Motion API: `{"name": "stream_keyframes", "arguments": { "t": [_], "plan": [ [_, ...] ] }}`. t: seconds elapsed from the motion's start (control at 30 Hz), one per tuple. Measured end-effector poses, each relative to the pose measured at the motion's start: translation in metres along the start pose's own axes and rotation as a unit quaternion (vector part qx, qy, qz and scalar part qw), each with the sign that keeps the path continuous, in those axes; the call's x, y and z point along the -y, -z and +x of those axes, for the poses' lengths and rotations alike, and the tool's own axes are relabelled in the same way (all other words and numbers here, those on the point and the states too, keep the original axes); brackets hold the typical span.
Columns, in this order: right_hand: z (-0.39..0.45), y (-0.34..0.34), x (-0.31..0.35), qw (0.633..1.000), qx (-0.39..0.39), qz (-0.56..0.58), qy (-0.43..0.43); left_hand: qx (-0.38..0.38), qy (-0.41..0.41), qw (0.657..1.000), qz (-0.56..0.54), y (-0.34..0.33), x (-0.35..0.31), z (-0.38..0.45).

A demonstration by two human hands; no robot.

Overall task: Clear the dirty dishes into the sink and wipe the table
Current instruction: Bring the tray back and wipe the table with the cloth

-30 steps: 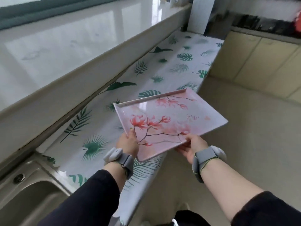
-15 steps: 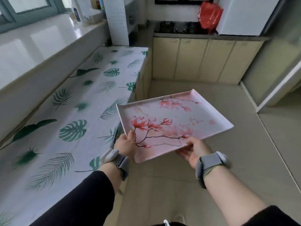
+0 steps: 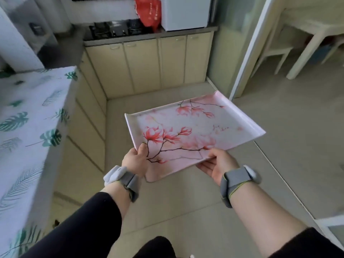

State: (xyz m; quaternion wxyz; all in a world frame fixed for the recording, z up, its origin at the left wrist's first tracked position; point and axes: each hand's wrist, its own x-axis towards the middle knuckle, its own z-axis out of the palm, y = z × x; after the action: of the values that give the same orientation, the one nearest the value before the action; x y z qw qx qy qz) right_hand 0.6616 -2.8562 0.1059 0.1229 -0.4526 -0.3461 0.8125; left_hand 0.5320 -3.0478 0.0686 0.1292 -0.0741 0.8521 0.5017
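A rectangular pink tray printed with red magnolia blossoms on dark branches (image 3: 193, 131) is held out over the beige tiled floor (image 3: 279, 164), tilted slightly, with nothing resting on it. Its near left corner is pinched by the left hand (image 3: 135, 161), thumb laid on the upper face and fingers curled beneath. Its near long edge is gripped by the right hand (image 3: 216, 165), palm turned up, thumb on the rim and fingers tucked under. A grey band is worn on each wrist.

To the left of the hands, well apart from the tray, a surface covered in a white cloth with green leaf prints (image 3: 33, 127) is seen, blurred. Beyond the hands, pale yellow cabinet doors (image 3: 149, 64) are set beneath a dark hob (image 3: 115, 29), with a red bag (image 3: 149, 13) and a white appliance (image 3: 184, 13) beside it. Ahead and to the right of the hands, a cream table leg and stool (image 3: 290, 47) are seen past a pale door frame (image 3: 249, 49).

A small line of red script is printed on the tray's right half, too small to be read.
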Motion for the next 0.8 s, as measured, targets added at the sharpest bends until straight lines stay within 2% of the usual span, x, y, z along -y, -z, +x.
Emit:
{"name": "stream_keyframes", "arguments": {
  "t": [0.37, 0.8],
  "plan": [
    [0.124, 0.014, 0.121, 0.987, -0.115, 0.1, 0.043, 0.153, -0.06, 0.986, 0.014, -0.167, -0.131, 0.121],
    [0.201, 0.033, 0.217, 0.979, -0.135, 0.137, 0.059, 0.185, -0.117, 0.975, 0.026, -0.269, -0.228, 0.158]
  ]
}}
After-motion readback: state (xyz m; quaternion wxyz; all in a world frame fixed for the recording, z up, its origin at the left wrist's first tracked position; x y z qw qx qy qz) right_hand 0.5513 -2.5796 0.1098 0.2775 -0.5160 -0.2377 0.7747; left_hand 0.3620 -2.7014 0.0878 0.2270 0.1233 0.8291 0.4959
